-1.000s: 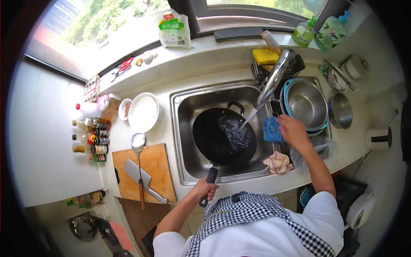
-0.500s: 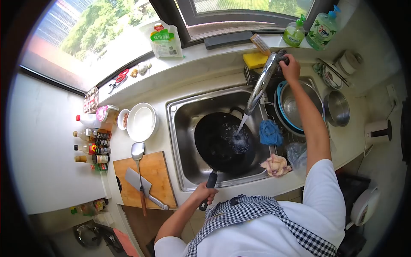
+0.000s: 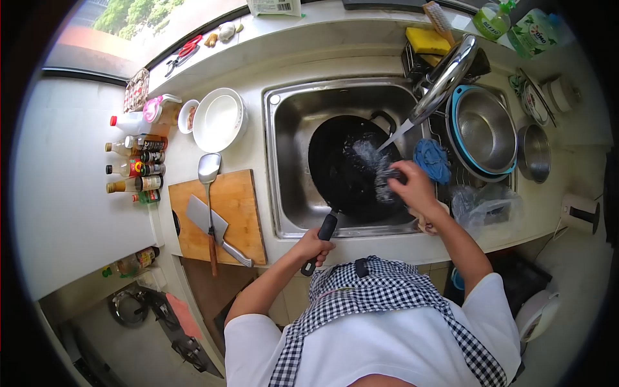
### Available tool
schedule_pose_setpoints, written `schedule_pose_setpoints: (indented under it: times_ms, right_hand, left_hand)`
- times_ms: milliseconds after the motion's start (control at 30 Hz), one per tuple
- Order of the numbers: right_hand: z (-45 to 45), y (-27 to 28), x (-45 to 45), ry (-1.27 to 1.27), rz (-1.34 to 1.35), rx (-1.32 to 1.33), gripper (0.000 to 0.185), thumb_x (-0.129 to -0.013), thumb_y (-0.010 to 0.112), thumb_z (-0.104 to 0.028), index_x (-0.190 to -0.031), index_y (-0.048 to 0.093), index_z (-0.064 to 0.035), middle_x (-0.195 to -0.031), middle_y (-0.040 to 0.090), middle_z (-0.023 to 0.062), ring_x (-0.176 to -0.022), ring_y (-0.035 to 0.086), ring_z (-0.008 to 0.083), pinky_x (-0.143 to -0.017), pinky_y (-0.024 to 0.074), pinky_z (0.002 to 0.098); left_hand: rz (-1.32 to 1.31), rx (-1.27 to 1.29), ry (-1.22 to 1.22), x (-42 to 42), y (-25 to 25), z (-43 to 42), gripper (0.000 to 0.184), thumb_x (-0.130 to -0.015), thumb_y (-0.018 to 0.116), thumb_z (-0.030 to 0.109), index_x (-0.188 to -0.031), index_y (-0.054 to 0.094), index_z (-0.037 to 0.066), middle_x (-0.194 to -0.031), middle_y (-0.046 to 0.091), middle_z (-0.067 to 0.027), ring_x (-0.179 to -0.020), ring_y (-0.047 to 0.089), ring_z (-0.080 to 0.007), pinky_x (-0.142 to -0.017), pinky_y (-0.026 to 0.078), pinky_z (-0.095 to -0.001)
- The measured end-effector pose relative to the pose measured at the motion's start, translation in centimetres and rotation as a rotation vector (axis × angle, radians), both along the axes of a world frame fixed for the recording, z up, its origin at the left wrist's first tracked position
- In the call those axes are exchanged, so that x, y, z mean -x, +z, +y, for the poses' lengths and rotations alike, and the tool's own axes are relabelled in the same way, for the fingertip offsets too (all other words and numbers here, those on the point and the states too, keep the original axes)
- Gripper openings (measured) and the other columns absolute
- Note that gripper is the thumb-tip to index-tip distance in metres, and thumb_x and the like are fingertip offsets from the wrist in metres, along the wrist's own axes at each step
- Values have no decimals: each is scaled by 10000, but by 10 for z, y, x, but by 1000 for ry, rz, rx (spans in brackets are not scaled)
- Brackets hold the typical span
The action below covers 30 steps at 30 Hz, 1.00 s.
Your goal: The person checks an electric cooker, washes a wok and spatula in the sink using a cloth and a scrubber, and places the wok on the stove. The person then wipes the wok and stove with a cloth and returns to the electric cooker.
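Note:
A black wok (image 3: 342,174) sits in the steel sink (image 3: 284,155), with water from the faucet (image 3: 445,84) running into it. My left hand (image 3: 313,248) is wrapped around the wok's black handle near the counter's front edge. Over the wok's right side, my right hand (image 3: 412,187) is closed on a dark grey steel wool scrubber (image 3: 387,184), partly blurred by motion. Splashing water surrounds the spot where the stream lands. A blue cloth (image 3: 432,161) lies beside the sink, and a pale cloth (image 3: 425,222) is partly hidden behind my right forearm.
On the left, a cleaver (image 3: 209,216) and a spatula (image 3: 209,169) lie on the cutting board (image 3: 248,193). White bowls (image 3: 219,119) and several bottles (image 3: 138,168) stand behind. Right of the sink are a blue-rimmed basin (image 3: 456,122) with a strainer and a metal bowl (image 3: 534,153).
My right hand has come down from the faucet to the wok. My left hand still holds the wok's handle. The view has tilted downward.

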State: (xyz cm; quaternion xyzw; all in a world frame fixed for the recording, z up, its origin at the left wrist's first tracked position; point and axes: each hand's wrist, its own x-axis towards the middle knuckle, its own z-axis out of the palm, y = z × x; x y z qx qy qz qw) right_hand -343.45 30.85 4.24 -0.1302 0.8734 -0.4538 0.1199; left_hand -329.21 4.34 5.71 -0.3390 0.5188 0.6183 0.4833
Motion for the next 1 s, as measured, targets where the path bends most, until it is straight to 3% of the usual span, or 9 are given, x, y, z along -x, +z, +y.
schedule_pose_setpoints:
  times_ms: [67, 200, 267, 367, 567, 700, 800, 933, 1000]
  right_hand:
    - [-28, -54, 0, 205, -28, -349, 262, -724, 658, -159, -947, 598, -36, -934, 565, 167, -850, 596, 348, -731, 490, 421]
    - [-48, -164, -1, 320, -163, -528, 240, -714, 611, -85, -945, 599, -25, -981, 538, 235, -860, 588, 410, -764, 499, 466]
    - [-83, -160, -16, 465, -177, -474, 246, -676, 575, 0, -920, 599, -20, -992, 525, 258, -894, 571, 438, -795, 490, 480]
    - [-129, -139, -19, 377, -7, -24, 242, -618, 583, 62, -847, 595, -14, -949, 550, 186, -878, 582, 381, -755, 481, 462]
    - [-69, -201, 16, 210, -54, -387, 227, -556, 538, 86, -763, 574, 3, -846, 542, 183, -846, 564, 387, -731, 459, 447]
    - [-114, -162, -16, 416, 12, 31, 265, -598, 506, 109, -810, 593, -25, -878, 561, 177, -866, 571, 392, -741, 470, 459]
    - [-81, -230, 28, 129, -16, -243, 226, -603, 515, 107, -776, 583, -22, -835, 567, 193, -832, 576, 391, -723, 467, 461]
    - [-134, -149, 22, 307, 144, 76, 222, -628, 518, 108, -795, 606, -9, -822, 579, 202, -815, 583, 390, -717, 476, 463]
    - [-122, -192, 37, 138, 102, -35, 237, -610, 511, 109, -786, 616, -10, -852, 593, 195, -814, 586, 386, -719, 473, 455]
  left_hand:
    - [11, 7, 11, 1, 1, -2, 247, -779, 602, -1, -956, 432, 28, -537, 427, -21, -383, 425, -98, -323, 359, -261]
    - [-10, 14, 4, -1, -3, -4, 253, -774, 601, -5, -954, 425, 16, -533, 425, -22, -375, 417, -98, -313, 353, -259]
    - [-39, -27, 27, 3, -3, -5, 246, -771, 587, -11, -940, 410, 9, -540, 433, -26, -373, 423, -101, -306, 355, -264]
    - [-43, -27, 49, 9, 0, 0, 255, -759, 577, -23, -937, 397, 3, -536, 428, -25, -368, 418, -105, -302, 351, -265]
    - [-38, -19, 55, 11, 7, -1, 315, -758, 565, -26, -1026, 400, -15, -508, 411, -15, -356, 403, -100, -303, 344, -258]
    - [9, 46, 2, 6, 3, -5, 329, -761, 554, -25, -1050, 397, -19, -511, 414, -15, -355, 406, -101, -302, 345, -257]
    - [13, 56, 14, 6, 5, -2, 329, -760, 545, -25, -1052, 392, -22, -517, 421, -18, -357, 415, -101, -303, 349, -261]
    - [28, 90, -27, 9, 8, 5, 336, -762, 546, -22, -1058, 387, -33, -523, 430, -22, -366, 427, -104, -306, 357, -263]
    - [-1, 86, -20, 9, 10, 3, 335, -764, 547, -21, -1059, 388, -32, -525, 430, -24, -369, 430, -106, -307, 357, -263]
